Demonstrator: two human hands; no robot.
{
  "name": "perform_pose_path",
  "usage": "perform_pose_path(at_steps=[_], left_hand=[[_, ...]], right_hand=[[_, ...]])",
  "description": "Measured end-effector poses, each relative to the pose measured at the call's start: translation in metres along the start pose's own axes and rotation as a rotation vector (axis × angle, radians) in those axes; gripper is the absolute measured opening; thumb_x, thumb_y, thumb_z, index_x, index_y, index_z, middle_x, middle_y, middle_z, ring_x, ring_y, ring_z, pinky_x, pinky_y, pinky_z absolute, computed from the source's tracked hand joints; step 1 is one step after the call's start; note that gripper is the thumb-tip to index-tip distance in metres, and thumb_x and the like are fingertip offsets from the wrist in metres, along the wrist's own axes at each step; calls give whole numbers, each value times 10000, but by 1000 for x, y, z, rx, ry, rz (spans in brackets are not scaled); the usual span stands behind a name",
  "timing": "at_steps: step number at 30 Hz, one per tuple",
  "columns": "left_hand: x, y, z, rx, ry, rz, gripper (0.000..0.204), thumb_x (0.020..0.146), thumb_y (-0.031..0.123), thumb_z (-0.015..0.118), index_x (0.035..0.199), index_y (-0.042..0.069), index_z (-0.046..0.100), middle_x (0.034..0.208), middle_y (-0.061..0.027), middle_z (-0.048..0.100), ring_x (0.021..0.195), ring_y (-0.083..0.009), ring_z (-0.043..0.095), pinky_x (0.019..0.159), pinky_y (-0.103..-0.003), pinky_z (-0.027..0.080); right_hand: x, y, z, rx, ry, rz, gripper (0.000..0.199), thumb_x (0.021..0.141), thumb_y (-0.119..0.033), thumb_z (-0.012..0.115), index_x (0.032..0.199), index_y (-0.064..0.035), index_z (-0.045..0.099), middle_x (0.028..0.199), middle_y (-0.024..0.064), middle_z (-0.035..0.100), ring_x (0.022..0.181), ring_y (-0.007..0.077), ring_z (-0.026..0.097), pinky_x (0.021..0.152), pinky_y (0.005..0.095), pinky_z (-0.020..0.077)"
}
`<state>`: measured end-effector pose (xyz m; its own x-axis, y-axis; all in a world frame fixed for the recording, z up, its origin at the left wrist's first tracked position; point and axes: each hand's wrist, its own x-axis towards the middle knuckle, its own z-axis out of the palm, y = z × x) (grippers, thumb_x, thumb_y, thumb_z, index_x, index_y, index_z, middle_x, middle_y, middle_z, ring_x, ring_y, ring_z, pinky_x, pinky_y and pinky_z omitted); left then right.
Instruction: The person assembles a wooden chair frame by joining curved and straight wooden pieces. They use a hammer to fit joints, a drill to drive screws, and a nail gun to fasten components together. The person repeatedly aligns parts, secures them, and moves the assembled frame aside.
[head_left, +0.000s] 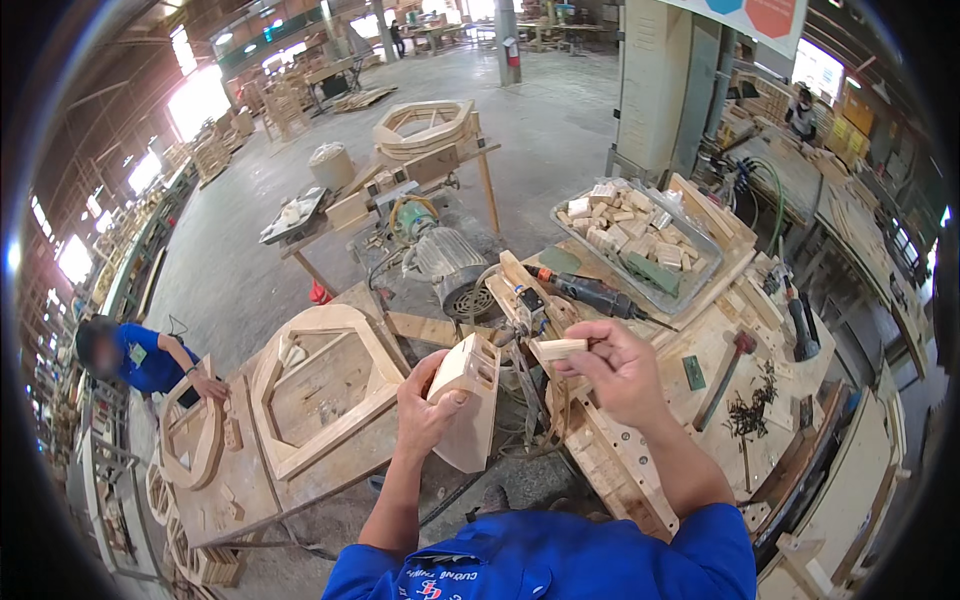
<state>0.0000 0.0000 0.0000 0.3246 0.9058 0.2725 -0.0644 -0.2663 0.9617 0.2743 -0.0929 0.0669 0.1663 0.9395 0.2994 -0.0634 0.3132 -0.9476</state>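
My left hand (pixel 425 410) grips a pale wooden workpiece (pixel 468 430) in front of my body, tilted, with slots cut in its upper end. Between the thumb and fingers of my right hand (pixel 620 375) is a small flat wooden block (pixel 558 349), held apart from the workpiece and to its right. A metal tray (pixel 690 293) beyond my right hand holds many similar small wooden blocks (pixel 625 225). To the left, a wooden frame (pixel 285 450) with an angular opening lies on a worktable.
An electric motor (pixel 447 262) stands ahead. On the right bench lie a black power tool (pixel 590 292), a hammer (pixel 725 378) and a pile of dark metal bits (pixel 752 408). At far left a co-worker (pixel 150 360) in blue handles a smaller frame (pixel 205 450). A pillar (pixel 660 90) rises beyond the tray.
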Motion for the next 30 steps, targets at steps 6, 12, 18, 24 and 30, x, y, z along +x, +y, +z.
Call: perform_pose_path(at_steps=[6, 12, 18, 24, 30], left_hand=[[1, 8, -12, -47, -96, -11, 904, 736, 558, 916, 1344, -49, 635, 1190, -117, 721, 1107, -193, 674, 974, -359, 536], [2, 30, -23, -20, -145, 26, 914, 700, 572, 931, 1311, -51, 659, 1191, -113, 725, 1088, -190, 685, 964, -360, 542], [5, 39, -49, 188, -191, 142, 906, 649, 587, 941, 1265, -30, 695, 1102, -106, 740, 1013, -200, 717, 915, -353, 553], [9, 65, -56, 353, -279, 213, 901, 611, 608, 947, 1211, -25, 721, 1031, -101, 742, 925, -199, 721, 835, -337, 552], [11, 88, -52, 459, -365, 236, 881, 602, 565, 961, 1213, -24, 724, 964, -107, 728, 843, -211, 697, 765, -342, 538]], right_hand=[[-2, -2, 50, -476, 46, -388, 215, 923, -41, 782, 1124, -20, 711, 950, 98, 724, 749, 156, 687, 661, 314, 548], [-3, -8, 63, -624, 14, -460, 201, 892, 9, 778, 1078, -14, 708, 956, 132, 736, 787, 232, 723, 697, 324, 571], [-5, -30, 65, -729, -193, -446, 207, 872, 1, 775, 1069, -29, 722, 918, 130, 718, 784, 298, 714, 679, 368, 554], [-13, -45, 60, -733, -280, -418, 132, 878, -12, 767, 1003, -35, 731, 908, 131, 711, 777, 315, 704, 658, 384, 545], [-17, -48, 56, -705, -358, -443, 189, 894, -10, 761, 1067, -30, 688, 885, 135, 689, 769, 336, 698, 644, 377, 543]])
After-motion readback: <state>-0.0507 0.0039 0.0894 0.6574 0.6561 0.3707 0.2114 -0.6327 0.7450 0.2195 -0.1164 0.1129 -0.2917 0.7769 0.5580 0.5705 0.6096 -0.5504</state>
